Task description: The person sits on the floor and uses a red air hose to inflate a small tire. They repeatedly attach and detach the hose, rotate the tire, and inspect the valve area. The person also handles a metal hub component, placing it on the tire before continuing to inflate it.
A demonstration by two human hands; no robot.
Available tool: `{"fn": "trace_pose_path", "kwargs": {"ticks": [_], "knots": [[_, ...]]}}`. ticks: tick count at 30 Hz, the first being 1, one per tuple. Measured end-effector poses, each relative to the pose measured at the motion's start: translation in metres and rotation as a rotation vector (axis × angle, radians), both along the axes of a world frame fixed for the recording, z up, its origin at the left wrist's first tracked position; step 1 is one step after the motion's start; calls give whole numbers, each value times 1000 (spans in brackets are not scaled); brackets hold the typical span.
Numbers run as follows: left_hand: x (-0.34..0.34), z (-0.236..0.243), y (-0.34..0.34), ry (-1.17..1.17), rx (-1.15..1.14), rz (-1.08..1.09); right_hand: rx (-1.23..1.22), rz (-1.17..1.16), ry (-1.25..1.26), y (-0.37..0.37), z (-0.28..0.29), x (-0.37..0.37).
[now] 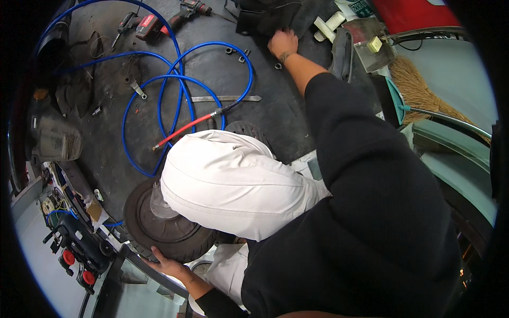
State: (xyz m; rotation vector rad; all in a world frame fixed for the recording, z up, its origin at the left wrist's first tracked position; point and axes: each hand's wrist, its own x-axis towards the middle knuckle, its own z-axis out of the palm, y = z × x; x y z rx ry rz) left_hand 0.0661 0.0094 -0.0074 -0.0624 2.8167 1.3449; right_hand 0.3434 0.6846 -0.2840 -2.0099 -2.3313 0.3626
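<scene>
A wheel with a black tyre (191, 241) and a metal hub leans against my leg in white trousers, which covers part of it. My left hand (168, 266) grips the tyre's lower edge, with some fingers hidden beneath. At the far end of the dark mat, my right arm is stretched out. My right hand (283, 44) is closed at the edge of a crumpled black sheet-like thing (270, 18); the fingertips are partly hidden. A metal nut (278, 66) lies just below that hand.
A looped blue air hose (159, 114) with a red end (180, 130) crosses the dark mat. Beyond it lie a cordless drill (185, 13) and a flat metal lever (228, 98). A straw broom (419, 85) stands at right, a black compressor (79, 246) at left.
</scene>
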Motion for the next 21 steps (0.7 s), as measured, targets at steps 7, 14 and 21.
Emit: {"fn": "trace_pose_path", "kwargs": {"ticks": [7, 14, 21], "knots": [[-4, -3, -6, 29, -110, 29, -132, 66, 279, -86, -22, 55], [-7, -4, 5, -16, -57, -66, -282, 112, 37, -87, -35, 49], [2, -5, 9, 120, -150, -87, -370, 29, 588, -87, 45, -39]]}}
